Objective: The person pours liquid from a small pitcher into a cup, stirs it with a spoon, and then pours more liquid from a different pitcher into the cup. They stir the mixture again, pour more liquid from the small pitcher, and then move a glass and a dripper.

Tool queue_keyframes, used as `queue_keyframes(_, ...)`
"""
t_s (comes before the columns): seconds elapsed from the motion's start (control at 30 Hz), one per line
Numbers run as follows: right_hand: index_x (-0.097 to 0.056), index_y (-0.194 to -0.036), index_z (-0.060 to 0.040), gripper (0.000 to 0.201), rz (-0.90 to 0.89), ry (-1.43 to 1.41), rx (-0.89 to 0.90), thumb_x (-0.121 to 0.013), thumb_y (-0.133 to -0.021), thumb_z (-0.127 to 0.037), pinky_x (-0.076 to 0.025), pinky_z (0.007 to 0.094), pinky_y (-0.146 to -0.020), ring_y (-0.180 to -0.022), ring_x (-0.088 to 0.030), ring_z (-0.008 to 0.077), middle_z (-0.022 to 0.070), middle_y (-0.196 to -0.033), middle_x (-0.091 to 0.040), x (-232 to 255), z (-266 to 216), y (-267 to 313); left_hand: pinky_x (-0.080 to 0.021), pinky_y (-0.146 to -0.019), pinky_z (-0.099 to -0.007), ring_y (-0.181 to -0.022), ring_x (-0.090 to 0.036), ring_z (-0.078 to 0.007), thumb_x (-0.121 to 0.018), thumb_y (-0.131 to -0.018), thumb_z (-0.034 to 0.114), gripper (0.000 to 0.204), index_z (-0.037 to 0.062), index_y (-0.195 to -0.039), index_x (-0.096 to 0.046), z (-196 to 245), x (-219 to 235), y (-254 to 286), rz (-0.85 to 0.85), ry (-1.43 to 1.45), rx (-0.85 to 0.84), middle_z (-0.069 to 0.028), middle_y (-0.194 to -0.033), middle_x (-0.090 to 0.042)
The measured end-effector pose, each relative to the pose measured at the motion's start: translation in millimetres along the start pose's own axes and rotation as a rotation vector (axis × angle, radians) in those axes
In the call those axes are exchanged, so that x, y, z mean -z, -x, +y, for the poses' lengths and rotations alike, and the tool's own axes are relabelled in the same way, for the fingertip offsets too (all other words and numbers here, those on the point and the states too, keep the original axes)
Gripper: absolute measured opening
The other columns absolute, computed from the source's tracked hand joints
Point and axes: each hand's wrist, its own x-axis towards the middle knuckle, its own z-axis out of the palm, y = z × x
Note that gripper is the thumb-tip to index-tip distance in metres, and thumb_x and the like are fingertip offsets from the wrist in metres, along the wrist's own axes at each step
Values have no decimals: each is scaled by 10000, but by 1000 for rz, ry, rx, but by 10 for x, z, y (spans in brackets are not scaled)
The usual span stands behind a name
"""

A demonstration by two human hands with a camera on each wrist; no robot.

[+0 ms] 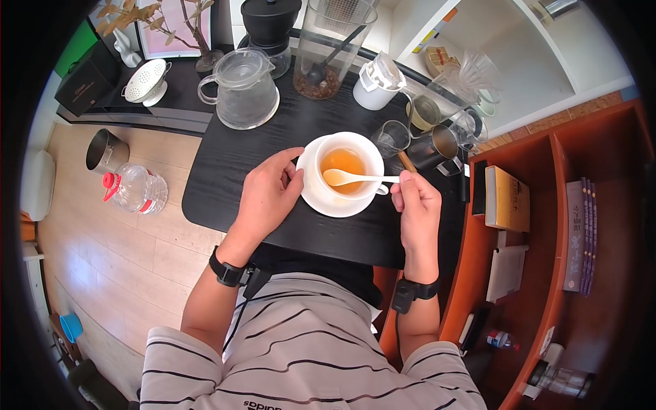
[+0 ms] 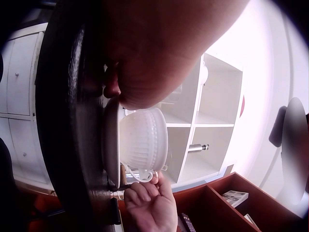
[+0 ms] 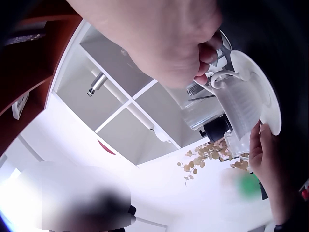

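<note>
A white cup [image 1: 376,152] of amber liquid stands on a white saucer [image 1: 335,209], its handle toward the right. My right hand [image 1: 418,205] pinches the end of a white spoon [image 1: 365,178] between thumb and fingers; the bowl of the spoon lies in the liquid. On the other side, my left hand [image 1: 266,195] holds the saucer's left rim, index finger and thumb apart along the edge. From the left wrist, the cup's ribbed wall [image 2: 145,137] rises upright off the saucer. The right wrist view shows the left fingers [image 3: 256,140] at the saucer's edge.
Behind the cup stand a glass pot [image 1: 244,89], a tall clear container [image 1: 335,48] with a black scoop, and a white canister [image 1: 378,85]. Small glasses and a metal cup [image 1: 434,147] crowd the right. A wooden shelf [image 1: 547,205] borders the black table [image 1: 225,178].
</note>
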Motion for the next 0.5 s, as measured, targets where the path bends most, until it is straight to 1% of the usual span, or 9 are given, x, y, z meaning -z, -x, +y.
queue_keyframes(0.07, -710, -888, -6, 363, 31, -156, -33, -614, -1129, -260, -319, 229, -572, -627, -449, 48, -30, -700, -549, -10, 6, 2, -487, -619, -273, -630, -545, -103, -721, -954, 34, 369, 3, -1322, -717, -6, 0, 2, 0, 2, 2, -35, -785, -640)
queue_keyframes(0.17, -710, -915, 0, 360, 49, -241, 20, -611, -1133, -269, -329, 225, -583, -637, -459, 49, -27, -701, -545, 28, 15, -9, -487, -621, -273, -631, -545, -103, -719, -954, 31, 372, 1, -1324, -715, -10, -2, 3, 1, 7, -5, -34, -782, -637)
queue_keyframes(0.23, -705, -924, 0, 365, 80, -200, 53, -603, -1138, -277, -338, 231, -589, -648, -451, 50, -26, -704, -542, 25, -21, -10, -486, -623, -270, -634, -546, -100, -717, -955, 29, 372, 0, -1325, -714, -8, -5, 3, 5, 0, -14, -33, -780, -634)
queue_keyframes(0.3, -698, -921, -1, 369, 159, -97, 186, -594, -1143, -276, -353, 238, -597, -658, -449, 54, -22, -715, -546, 17, -50, -16, -485, -624, -269, -635, -545, -99, -716, -955, 28, 371, -1, -1325, -714, 6, 1, 1, 2, 0, -8, -31, -779, -632)
queue_keyframes(0.33, -693, -928, 2, 367, 193, -13, 227, -579, -1150, -268, -375, 237, -615, -679, -472, 56, -21, -732, -551, 13, -63, -11, -485, -625, -268, -635, -544, -98, -715, -955, 26, 371, -1, -1325, -713, 11, 4, 1, -1, 0, -1, -30, -778, -630)
queue_keyframes(0.37, -693, -928, 2, 367, 193, -13, 227, -579, -1150, -268, -375, 237, -615, -679, -472, 56, -21, -732, -551, -1, -84, 1, -485, -625, -268, -635, -544, -98, -715, -955, 26, 371, -1, -1325, -713, 8, 3, 1, -1, 0, -1, -30, -778, -630)
queue_keyframes(0.43, -696, -949, 21, 313, 301, 240, 355, -591, -1138, -206, -405, 245, -633, -695, -510, 73, 0, -771, -583, -32, -121, 30, -484, -625, -267, -636, -540, -97, -714, -955, 25, 372, -5, -1326, -712, -1, 1, 1, -5, 12, 4, -29, -779, -628)
queue_keyframes(0.47, -696, -949, 21, 313, 300, 239, 356, -591, -1138, -206, -405, 245, -633, -695, -510, 73, 0, -771, -583, -30, -116, 36, -484, -625, -267, -636, -540, -97, -714, -955, 25, 372, -5, -1326, -712, -1, 2, 2, -3, 12, 4, -29, -779, -628)
queue_keyframes(0.5, -698, -963, 28, 259, 290, 330, 460, -612, -1117, -161, -423, 258, -639, -696, -533, 96, 24, -787, -599, -27, -105, 42, -484, -625, -267, -636, -539, -97, -714, -955, 25, 373, -6, -1326, -712, -1, 3, 4, -2, 11, -2, -28, -779, -627)
